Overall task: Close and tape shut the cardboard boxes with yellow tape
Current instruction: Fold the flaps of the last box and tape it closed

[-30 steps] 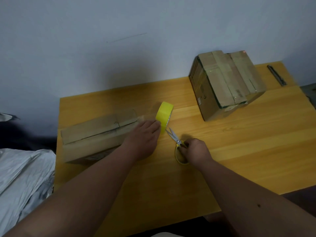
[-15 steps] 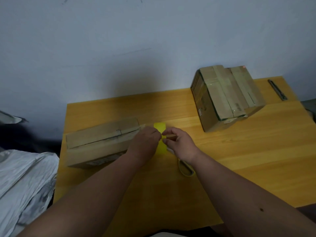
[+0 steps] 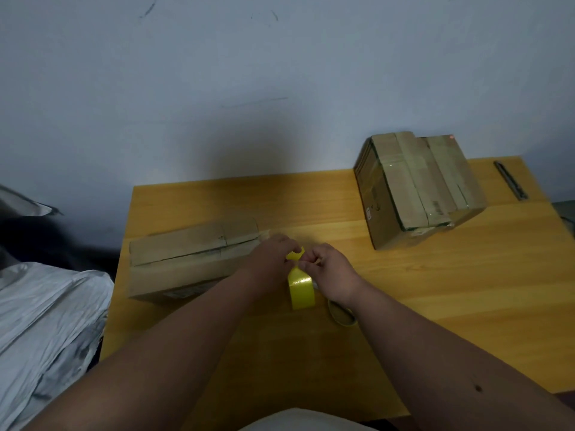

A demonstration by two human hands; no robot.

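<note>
Both hands meet at the yellow tape roll (image 3: 300, 290) just off the flat box (image 3: 189, 259) on the table (image 3: 435, 290), left hand (image 3: 273, 256) gripping it, right hand (image 3: 329, 272) pinching the loose end, which I reckon needs pulling across that seam next.

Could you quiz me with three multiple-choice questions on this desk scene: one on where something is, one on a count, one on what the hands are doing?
1. Where do the scissors lie?
A. on the flat box
B. on the table under the right wrist
C. by the wall

2. How many cardboard boxes are on the table?
A. one
B. two
C. four

3. What are both hands doing?
A. resting flat
B. pinching the yellow tape
C. lifting a box

Answers: 1 B, the handle loops peek out there. 2 B, the flat box and tall box. 3 B, the left hand and right hand meet at the roll.
</note>
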